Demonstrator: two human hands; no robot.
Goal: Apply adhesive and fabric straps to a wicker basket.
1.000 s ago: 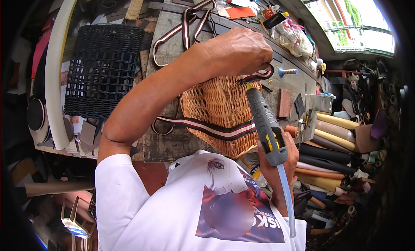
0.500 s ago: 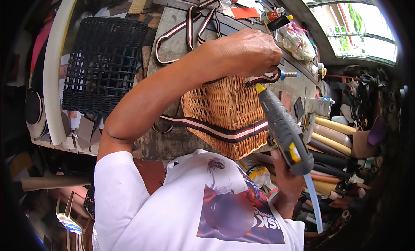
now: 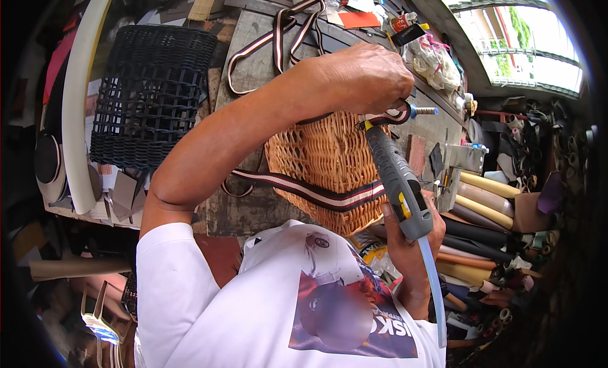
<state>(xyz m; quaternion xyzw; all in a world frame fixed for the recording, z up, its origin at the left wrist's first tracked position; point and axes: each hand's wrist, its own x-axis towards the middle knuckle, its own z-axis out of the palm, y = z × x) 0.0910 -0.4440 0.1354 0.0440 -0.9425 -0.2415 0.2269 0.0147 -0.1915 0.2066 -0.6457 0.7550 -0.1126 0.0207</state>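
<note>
A tan wicker basket (image 3: 335, 156) sits on the bench (image 3: 235, 209) between the two hands. The left hand (image 3: 370, 80) is above its far end, and the right hand (image 3: 408, 257) is just off its near right corner.

The left arm reaches up and across, over the basket, with a big bend at the elbow. The back of the left hand faces up. Its fingers curl down out of sight, so I cannot tell how closed they are or if they pinch anything. A loop of striped strap (image 3: 402, 114) pokes out right under it.

The right hand is low, with its thumb on one side and its fingers on the other. It is closed around the grip of a gray glue gun (image 3: 392, 168). The gun points up and a bit left, and its yellow tip (image 3: 367, 125) is close to the loop, below the left hand. A long, cloudy glue stick (image 3: 432, 273) hangs out of the back, past the right wrist.

The basket is made of thin, bumpy sticks woven together. A flat band (image 3: 329, 196), dark with pale stripes, goes across its near part, to the left of the right hand. More striped ribbon (image 3: 278, 42) lies in loose loops beyond the left forearm. To the left of that arm is a dark woven basket (image 3: 149, 95) with square holes.
</note>
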